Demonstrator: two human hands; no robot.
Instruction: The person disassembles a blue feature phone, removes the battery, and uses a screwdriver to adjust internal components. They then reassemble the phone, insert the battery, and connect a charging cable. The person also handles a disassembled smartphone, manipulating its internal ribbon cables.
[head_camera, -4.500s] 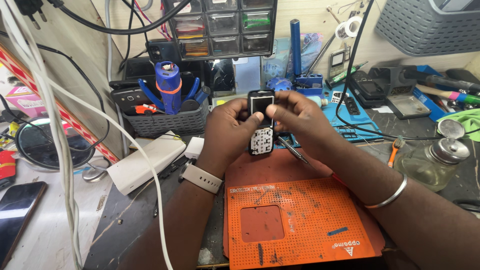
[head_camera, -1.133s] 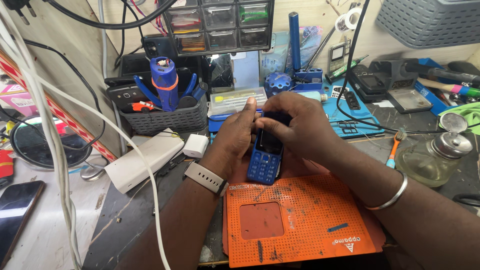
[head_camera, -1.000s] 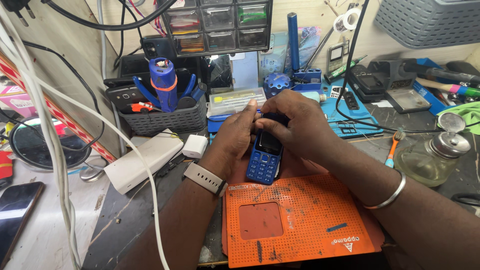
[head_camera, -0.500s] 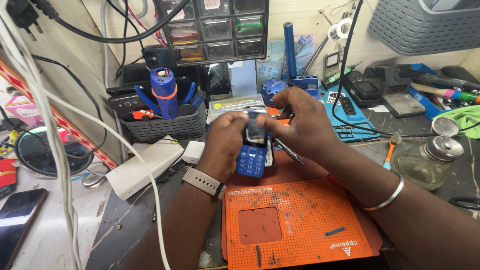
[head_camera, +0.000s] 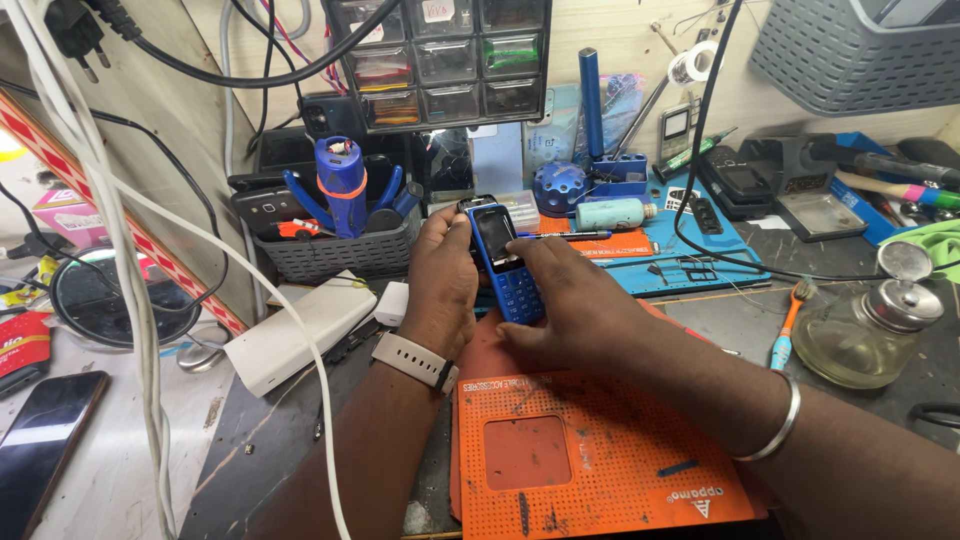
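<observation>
Clearly, the blue keypad phone (head_camera: 505, 262) was held upright above the orange perforated mat (head_camera: 600, 455), in front of the grey basket of tools (head_camera: 335, 255). The left hand (head_camera: 445, 285) was closed around its left edge and back, and the right hand (head_camera: 575, 305) pinched its lower right side, fingertips on the keys. It looked light, rigid and slick-cased, best gripped along its long edges; its screen seemed fragile. A dark piece behind its top was possibly a loose cover.
</observation>
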